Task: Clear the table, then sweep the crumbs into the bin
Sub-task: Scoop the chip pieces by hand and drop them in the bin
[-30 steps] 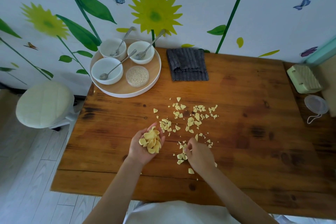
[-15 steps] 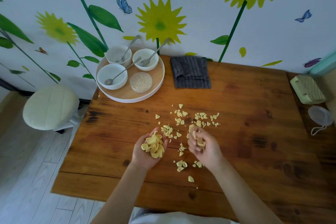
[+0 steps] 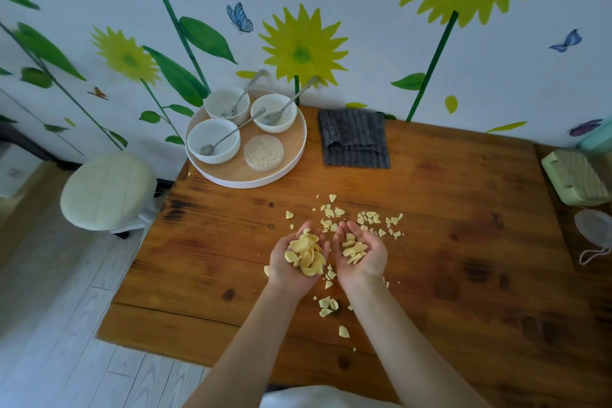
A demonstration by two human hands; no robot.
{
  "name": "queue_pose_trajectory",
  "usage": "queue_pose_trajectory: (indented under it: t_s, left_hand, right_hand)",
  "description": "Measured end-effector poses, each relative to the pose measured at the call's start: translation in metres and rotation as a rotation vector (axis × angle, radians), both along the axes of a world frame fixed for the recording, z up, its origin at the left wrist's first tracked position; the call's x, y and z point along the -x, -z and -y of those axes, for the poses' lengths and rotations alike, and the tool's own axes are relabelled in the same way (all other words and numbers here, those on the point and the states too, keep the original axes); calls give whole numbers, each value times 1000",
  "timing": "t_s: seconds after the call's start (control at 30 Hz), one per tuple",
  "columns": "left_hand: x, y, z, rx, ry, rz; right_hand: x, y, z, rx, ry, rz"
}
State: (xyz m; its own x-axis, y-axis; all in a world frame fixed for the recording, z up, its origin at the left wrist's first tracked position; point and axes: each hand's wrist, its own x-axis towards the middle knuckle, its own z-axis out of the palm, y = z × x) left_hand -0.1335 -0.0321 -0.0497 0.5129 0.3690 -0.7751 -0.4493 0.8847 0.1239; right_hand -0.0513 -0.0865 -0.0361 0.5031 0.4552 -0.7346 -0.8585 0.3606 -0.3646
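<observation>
Pale yellow crumbs (image 3: 364, 220) lie scattered over the middle of the wooden table (image 3: 463, 242), with a few more crumbs nearer the front edge (image 3: 328, 305). My left hand (image 3: 294, 262) is palm up and cupped round a heaped pile of crumbs. Beside it, my right hand (image 3: 361, 255) is also turned palm up, a smaller heap lying in its relaxed palm. The two hands hover side by side just above the table, almost touching.
A round tray (image 3: 291, 162) at the back left carries three white bowls with spoons and a small lidded dish. A dark folded cloth (image 3: 354, 139) lies beside it. A green box (image 3: 576, 180) and a clear lid (image 3: 592, 228) sit at the right. A stool (image 3: 106, 189) stands left of the table.
My right hand lifted off the table with gathered crumbs and turned palm up next to my left hand. The left hand stayed cupped around its pile.
</observation>
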Motion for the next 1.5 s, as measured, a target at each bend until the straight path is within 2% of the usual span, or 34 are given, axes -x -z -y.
queue_pose_trajectory:
  t_s: [0.27,0.4,0.63,0.97,1.1,1.27,1.5]
  left_hand:
    - [-13,-7,21,-76,-235,-76]
    - [1,-18,24,-135,-253,-82]
    - [76,-35,1,-142,-375,-76]
    - [265,-35,-54,-182,-538,-72]
    - [316,-45,-67,-205,-600,-36]
    - [357,-35,-91,-205,-716,-65]
    - [360,-7,-138,-101,-767,-192]
  right_hand:
    - [20,-3,-4,62,-30,-12]
    - [38,-6,-5,19,-151,47]
    - [110,-12,-30,-67,-287,103]
    - [300,-18,-90,-158,-383,81]
    - [349,-17,-110,-178,-454,86]
    - [391,-16,-138,-192,-562,58]
    - [394,15,-187,-8,-710,52]
